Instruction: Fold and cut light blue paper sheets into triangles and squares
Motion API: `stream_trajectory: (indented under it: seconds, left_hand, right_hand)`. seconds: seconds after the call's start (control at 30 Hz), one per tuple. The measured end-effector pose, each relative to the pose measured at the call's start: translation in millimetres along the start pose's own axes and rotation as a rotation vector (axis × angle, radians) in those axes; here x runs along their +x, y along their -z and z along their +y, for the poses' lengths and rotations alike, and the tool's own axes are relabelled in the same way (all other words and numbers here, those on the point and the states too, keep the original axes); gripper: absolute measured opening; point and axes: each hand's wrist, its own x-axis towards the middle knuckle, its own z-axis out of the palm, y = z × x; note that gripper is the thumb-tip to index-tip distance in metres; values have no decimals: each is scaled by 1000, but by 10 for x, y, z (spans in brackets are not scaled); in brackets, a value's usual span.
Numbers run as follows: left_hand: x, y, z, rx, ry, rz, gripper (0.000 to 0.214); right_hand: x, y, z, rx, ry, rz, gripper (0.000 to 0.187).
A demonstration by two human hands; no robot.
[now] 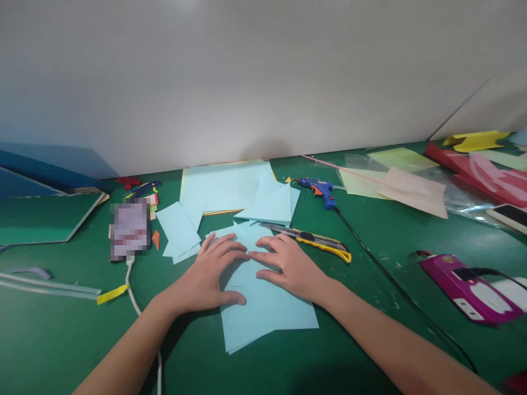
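Observation:
Light-blue paper sheets [267,310] lie overlapped on the green table in front of me. My left hand [218,269] rests on their left side, fingers spread and thumb pointing right. On the upper right of the same sheets lies my right hand [286,263], its fingers stretched toward the left hand. A yellow box cutter [325,242] with its blade out lies just beyond the right hand, the blade tip at the edge of the paper. More cut blue pieces [178,227] are left of my left hand, and a larger blue sheet [222,186] lies behind.
A blue glue gun [321,189] with a black cord stands right of the paper. Further right are a magenta power strip [469,288] and coloured paper sheets [415,189]. At left, a phone [130,229] is on a white cable, near a green board [45,219].

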Motion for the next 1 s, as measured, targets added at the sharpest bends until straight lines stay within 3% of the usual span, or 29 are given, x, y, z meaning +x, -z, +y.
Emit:
stream_trajectory:
  seconds: [1.0]
  left_hand:
    - [-1,23,8,-36,-4,-17,60]
  right_hand:
    - [-3,-7,-14,0,-4,12,36]
